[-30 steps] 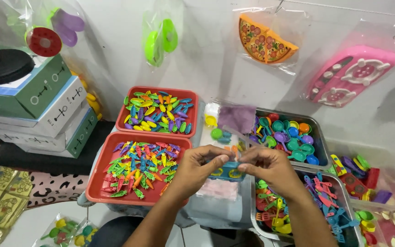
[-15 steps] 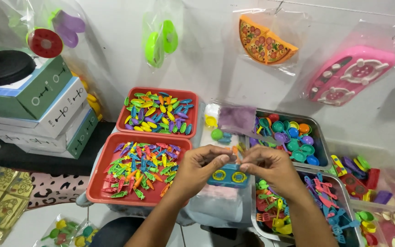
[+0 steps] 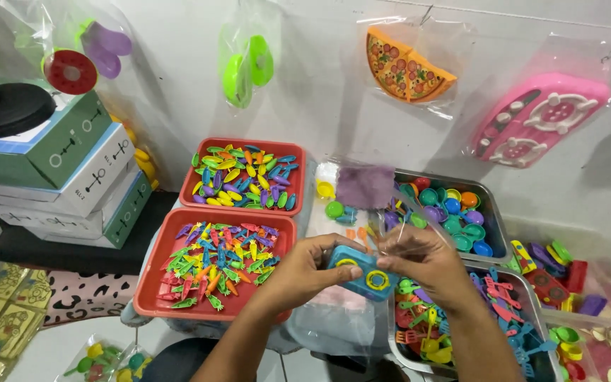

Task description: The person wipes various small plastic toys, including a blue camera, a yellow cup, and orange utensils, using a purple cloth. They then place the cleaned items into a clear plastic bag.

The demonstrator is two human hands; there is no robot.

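Your left hand [image 3: 304, 270] pinches the near-left corner of a small blue toy stove [image 3: 363, 271], thumb on top; your right hand [image 3: 422, 260] closes its fingers on the clear plastic bag [image 3: 390, 212] just above the stove's far edge, so both hands grip and neither lies open; the stove sits between them, held over the lap in front of the trays, touching both; its long axis runs left to right and slightly away from you, so the bag's mouth lies up and right of the left grip; the left hand carries the stove; the stove looks flat, blue, with yellow ring burners on top; beyond, two red trays [image 3: 160, 297] of bright small pieces on the left, metal trays [image 3: 491, 212] of little coloured dishes on the right; packaged toys hang on the wall.
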